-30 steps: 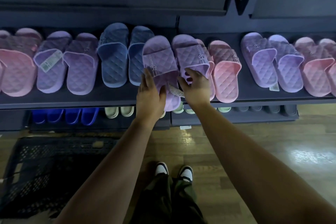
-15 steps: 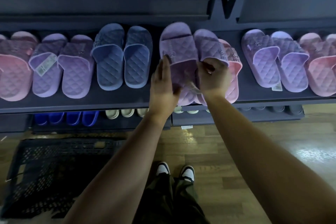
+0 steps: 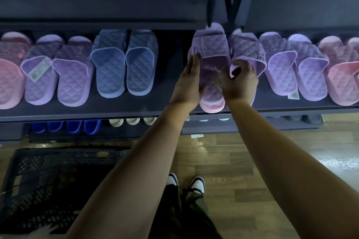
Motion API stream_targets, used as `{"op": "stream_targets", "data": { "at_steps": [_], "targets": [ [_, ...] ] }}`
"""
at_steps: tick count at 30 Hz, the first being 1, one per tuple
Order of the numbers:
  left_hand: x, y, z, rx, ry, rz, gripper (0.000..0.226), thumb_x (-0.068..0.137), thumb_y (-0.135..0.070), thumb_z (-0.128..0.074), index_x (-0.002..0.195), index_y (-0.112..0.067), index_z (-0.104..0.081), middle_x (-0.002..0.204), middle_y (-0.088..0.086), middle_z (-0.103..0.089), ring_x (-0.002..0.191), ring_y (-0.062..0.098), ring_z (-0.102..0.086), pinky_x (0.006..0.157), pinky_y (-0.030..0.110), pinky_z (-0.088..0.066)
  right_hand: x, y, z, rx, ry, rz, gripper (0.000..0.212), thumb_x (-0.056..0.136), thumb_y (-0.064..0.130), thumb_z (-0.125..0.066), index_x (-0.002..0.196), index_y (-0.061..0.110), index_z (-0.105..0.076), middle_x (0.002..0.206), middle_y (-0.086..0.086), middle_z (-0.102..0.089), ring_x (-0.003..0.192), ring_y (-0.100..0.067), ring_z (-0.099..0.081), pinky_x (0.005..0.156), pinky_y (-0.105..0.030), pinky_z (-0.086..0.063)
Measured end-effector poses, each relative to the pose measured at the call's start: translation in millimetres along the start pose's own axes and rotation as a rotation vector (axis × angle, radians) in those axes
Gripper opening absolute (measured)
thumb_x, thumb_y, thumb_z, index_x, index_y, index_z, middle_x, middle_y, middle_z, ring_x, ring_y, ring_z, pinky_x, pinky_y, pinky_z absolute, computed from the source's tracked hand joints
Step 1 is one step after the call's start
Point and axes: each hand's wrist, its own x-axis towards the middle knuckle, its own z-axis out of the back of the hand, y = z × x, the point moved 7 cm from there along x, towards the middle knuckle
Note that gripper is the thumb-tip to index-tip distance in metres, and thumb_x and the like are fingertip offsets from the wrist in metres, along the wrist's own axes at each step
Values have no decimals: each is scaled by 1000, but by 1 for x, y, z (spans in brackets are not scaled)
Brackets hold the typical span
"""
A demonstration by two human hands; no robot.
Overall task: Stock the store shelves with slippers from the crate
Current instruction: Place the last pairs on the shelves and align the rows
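Note:
A pair of quilted purple slippers lies on the dark shelf, pushed far back, its toes under the shelf above. My left hand presses flat against the pair's left side. My right hand curls around the strap edge of the right slipper. A pink slipper heel sticks out beneath the pair at the shelf's front edge. The black mesh crate stands on the floor at the lower left; its inside is too dark to see.
Along the shelf lie pink slippers, purple slippers and blue slippers to the left, with a bare gap beside my left hand. More purple slippers and pink slippers lie to the right. A lower shelf holds blue slippers and pale slippers.
Both hands have carried the purple pair to the right and deeper onto the shelf, over the pink pair. A bare gap has opened next to the blue slippers.

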Motion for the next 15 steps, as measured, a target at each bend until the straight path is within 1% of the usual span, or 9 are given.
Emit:
{"op": "stream_targets", "data": {
  "at_steps": [2,3,6,8,10,12,14,15],
  "targets": [
    [-9,9,13,30,-4,-28,81,89,-22,-64,151,-6,-14,157,13,-18,144,27,-20,113,37,-26,-10,14,-8,73,-13,31,18,79,13,-62,94,3,-61,88,-14,-64,82,-31,-57,62,-24,-26],
    [-14,16,22,50,-33,-33,73,90,-22,-61,149,-4,-21,155,16,-24,143,28,-23,115,38,-25,-17,24,-16,86,19,85,16,77,12,-61,89,2,-61,87,-16,-63,80,-32,-56,62,-25,-27],
    [-30,61,57,127,-154,49,56,95,-22,-54,143,-1,-35,147,19,-38,138,32,-32,114,40,-28,-39,65,-40,44,82,315,14,75,15,-59,83,4,-64,84,-17,-63,81,-35,-57,67,-30,-33],
    [-42,94,78,199,-228,117,52,93,-21,-53,140,-2,-40,143,19,-43,134,33,-37,110,45,-33,-56,91,-58,55,145,422,15,76,11,-60,88,4,-67,87,-17,-64,84,-36,-58,69,-33,-42],
    [-54,120,96,302,-262,189,53,92,-23,-54,140,-5,-41,143,17,-42,134,34,-36,107,49,-34,-72,109,-86,68,310,447,23,78,10,-61,99,6,-69,98,-16,-64,91,-35,-60,72,-37,-50],
    [-65,143,108,377,-267,308,58,92,-29,-55,143,-12,-36,148,15,-35,137,34,-30,108,51,-30,-85,114,-115,67,486,417,29,80,10,-64,109,8,-69,112,-15,-62,100,-32,-60,77,-41,-52],
    [-73,164,115,398,-251,434,64,93,-36,-54,147,-15,-28,154,14,-23,140,36,-21,108,51,-26,-97,114,-138,24,631,393,38,85,14,-65,123,11,-63,132,-14,-53,117,-30,-54,91,-44,-49],
    [-75,173,116,381,-238,471,66,93,-38,-54,148,-15,-26,155,15,-18,141,37,-19,108,51,-25,-102,114,-147,-7,687,391,42,87,16,-64,129,13,-59,142,-13,-46,125,-29,-49,98,-43,-45]
  ]
}}
